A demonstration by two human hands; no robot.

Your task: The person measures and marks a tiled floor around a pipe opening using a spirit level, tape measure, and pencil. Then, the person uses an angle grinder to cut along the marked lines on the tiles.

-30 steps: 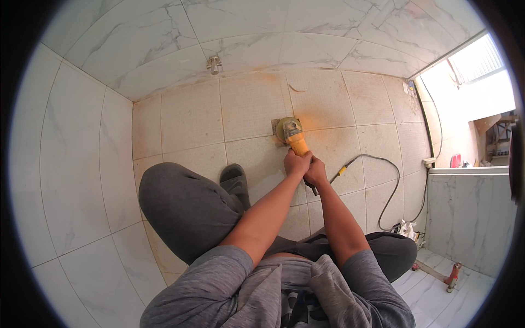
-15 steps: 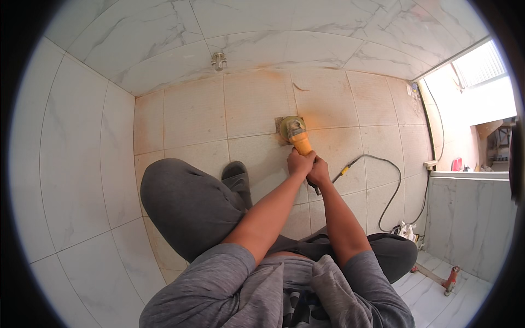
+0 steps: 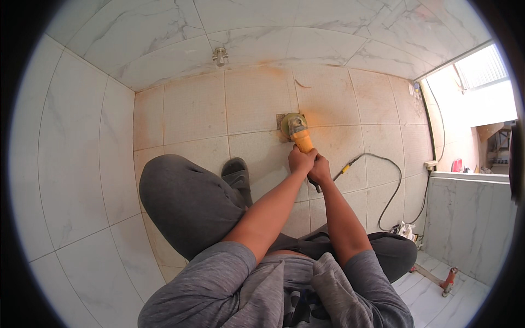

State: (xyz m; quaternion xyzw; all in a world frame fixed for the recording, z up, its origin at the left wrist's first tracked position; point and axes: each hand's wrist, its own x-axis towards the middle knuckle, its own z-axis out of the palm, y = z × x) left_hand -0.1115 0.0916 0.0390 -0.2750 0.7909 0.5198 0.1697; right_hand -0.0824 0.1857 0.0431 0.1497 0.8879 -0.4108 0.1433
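Note:
A yellow angle grinder [image 3: 302, 140] is held in both my hands, its disc end pointing away from me. My left hand [image 3: 301, 159] is wrapped round its body, and my right hand [image 3: 320, 168] grips the rear part just beside it. The round disc sits over a dark square patch [image 3: 280, 119] in the tiled floor; from above, I cannot tell whether they touch. Orange-brown dust [image 3: 322, 116] lies on the tiles right of the disc. My fingers are partly hidden under the tool.
A dark power cord [image 3: 401, 174] with a yellow connector [image 3: 345, 169] loops over the floor to the right. A metal valve [image 3: 220, 56] juts from the far marble-look wall. My sandalled foot [image 3: 236, 174] is left of the grinder. A red-handled tool [image 3: 449, 281] lies at lower right.
The grinder and both hands have shifted only very slightly. The grip and the disc's place over the dark patch stay much the same.

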